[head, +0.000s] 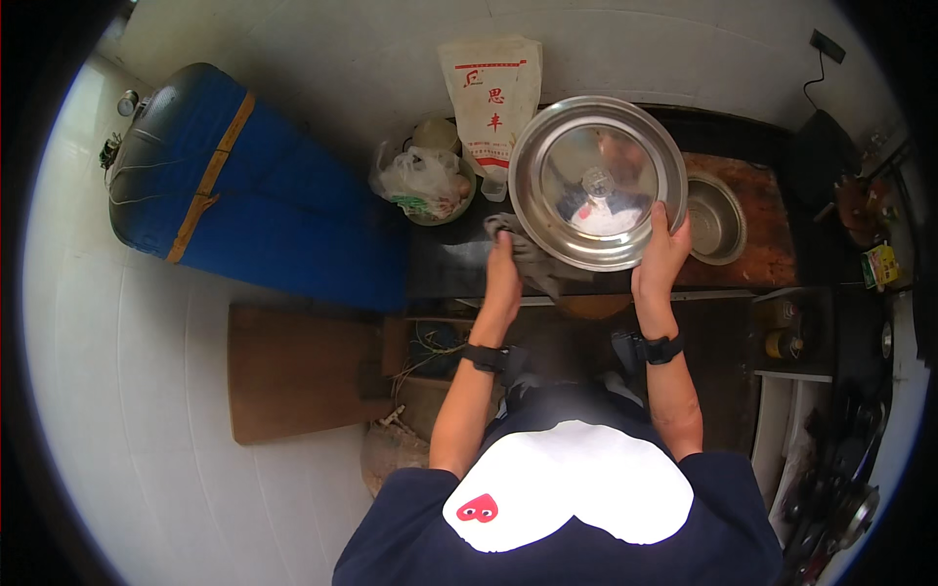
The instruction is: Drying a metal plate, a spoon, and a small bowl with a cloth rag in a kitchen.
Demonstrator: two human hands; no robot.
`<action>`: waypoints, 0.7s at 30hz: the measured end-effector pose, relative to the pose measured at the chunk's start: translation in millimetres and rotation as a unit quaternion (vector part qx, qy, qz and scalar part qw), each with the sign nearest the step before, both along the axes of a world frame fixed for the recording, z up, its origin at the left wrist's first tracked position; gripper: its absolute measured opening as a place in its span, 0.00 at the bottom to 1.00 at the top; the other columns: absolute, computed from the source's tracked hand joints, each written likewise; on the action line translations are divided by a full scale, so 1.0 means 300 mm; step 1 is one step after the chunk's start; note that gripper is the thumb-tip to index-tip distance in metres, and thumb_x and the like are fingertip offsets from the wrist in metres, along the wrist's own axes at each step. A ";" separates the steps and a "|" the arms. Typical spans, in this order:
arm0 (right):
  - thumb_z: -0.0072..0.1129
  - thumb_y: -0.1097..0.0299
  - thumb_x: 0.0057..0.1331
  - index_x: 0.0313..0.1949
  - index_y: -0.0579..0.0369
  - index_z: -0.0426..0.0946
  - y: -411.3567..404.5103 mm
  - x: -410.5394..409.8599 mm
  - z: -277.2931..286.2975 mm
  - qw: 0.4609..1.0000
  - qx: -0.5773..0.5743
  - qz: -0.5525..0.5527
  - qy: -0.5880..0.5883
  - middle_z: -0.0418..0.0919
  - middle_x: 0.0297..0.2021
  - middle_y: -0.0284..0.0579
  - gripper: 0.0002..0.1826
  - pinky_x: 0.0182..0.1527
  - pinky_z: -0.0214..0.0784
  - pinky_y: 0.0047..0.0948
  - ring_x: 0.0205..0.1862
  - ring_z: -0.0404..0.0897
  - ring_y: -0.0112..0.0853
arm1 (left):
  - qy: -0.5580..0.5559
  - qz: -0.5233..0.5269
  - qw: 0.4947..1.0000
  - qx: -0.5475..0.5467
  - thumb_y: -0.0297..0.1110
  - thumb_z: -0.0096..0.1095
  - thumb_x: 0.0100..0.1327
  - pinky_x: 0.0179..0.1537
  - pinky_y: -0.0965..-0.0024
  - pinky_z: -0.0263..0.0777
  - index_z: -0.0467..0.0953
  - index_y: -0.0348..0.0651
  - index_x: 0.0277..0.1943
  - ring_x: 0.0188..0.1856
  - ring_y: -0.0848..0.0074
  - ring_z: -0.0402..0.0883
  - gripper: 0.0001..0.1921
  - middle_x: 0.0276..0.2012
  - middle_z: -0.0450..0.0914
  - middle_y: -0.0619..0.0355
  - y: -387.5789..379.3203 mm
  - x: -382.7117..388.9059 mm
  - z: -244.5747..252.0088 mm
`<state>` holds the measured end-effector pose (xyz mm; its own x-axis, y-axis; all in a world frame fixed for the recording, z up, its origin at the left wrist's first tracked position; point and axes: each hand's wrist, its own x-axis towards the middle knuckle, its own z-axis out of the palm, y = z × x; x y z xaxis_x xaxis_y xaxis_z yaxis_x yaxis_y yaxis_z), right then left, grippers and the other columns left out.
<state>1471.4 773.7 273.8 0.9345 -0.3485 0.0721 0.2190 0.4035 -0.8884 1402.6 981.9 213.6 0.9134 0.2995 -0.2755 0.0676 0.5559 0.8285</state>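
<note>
My right hand (662,253) grips the lower right rim of a shiny, round stainless steel basin (597,183), held above the dark counter. At the basin's lower left, my left hand (504,275) holds a crumpled greyish cloth (538,260), thumb on top; part of the cloth is hidden behind the basin. Just behind the basin stands a white printed sack (480,95) against the wall. A smaller metal bowl (714,220) sits to the right on a reddish-brown wooden board (769,242), partly covered by the basin.
A bowl (440,218) with a plastic bag (421,179) and eggs stands left of the sack, beside a small clear plastic container (495,186). A large blue container (293,198) with a tan strap fills the left. Below it is a brown wooden panel (300,373). Pans hang or stand far right.
</note>
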 end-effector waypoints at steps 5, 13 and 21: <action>0.54 0.72 0.76 0.58 0.63 0.74 0.025 -0.030 -0.063 1.000 0.012 -0.021 0.012 0.79 0.49 0.39 0.14 0.58 0.67 0.28 0.50 0.76 0.25 | -0.051 -0.007 0.999 -0.019 0.49 0.44 0.82 0.66 0.63 0.68 0.68 0.40 0.69 0.65 0.71 0.75 0.25 0.63 0.76 0.54 0.022 0.017 0.123; 0.51 0.74 0.76 0.61 0.62 0.71 0.057 -0.063 -0.061 0.994 0.078 -0.052 0.049 0.78 0.53 0.41 0.16 0.60 0.67 0.31 0.53 0.76 0.27 | -0.092 0.136 0.921 0.355 0.37 0.54 0.78 0.65 0.66 0.65 0.68 0.35 0.68 0.66 0.67 0.71 0.22 0.63 0.75 0.51 0.005 -0.030 0.168; 0.53 0.73 0.75 0.57 0.63 0.73 0.105 -0.121 -0.027 0.999 -0.015 -0.041 0.014 0.80 0.48 0.41 0.14 0.56 0.67 0.28 0.48 0.76 0.25 | -0.167 0.098 0.751 0.632 0.16 0.59 0.60 0.67 0.53 0.64 0.69 0.33 0.66 0.67 0.43 0.68 0.29 0.69 0.66 0.40 -0.006 0.063 0.127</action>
